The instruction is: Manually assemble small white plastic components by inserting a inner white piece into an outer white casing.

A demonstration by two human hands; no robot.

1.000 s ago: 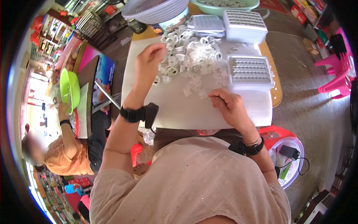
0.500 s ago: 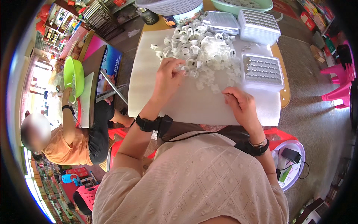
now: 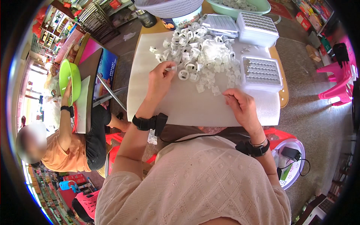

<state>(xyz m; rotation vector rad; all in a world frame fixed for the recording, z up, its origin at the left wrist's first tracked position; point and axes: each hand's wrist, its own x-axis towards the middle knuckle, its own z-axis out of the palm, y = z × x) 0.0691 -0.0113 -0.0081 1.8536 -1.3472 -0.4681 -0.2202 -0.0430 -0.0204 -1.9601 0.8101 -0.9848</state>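
Observation:
A heap of small white plastic parts, some ring-shaped, lies on the white sheet covering the table. My left hand is at the heap's near left edge, its thumb and fingers pinched on a small white plastic part. Two ring-shaped parts lie just right of those fingertips. Flat translucent pieces are scattered at the heap's near side. My right hand rests right of these pieces with its fingers curled together; whatever they may hold is hidden.
A clear box with rows of grey strips stands at the table's right, and stacked boxes behind it. A basket and a green basin are at the back. On the left, another person's hand reaches into a lime-green basin.
My left hand has drawn back a little to the left from the heap, a small white part at its fingertips. My right hand has hardly moved. The view has shifted slightly.

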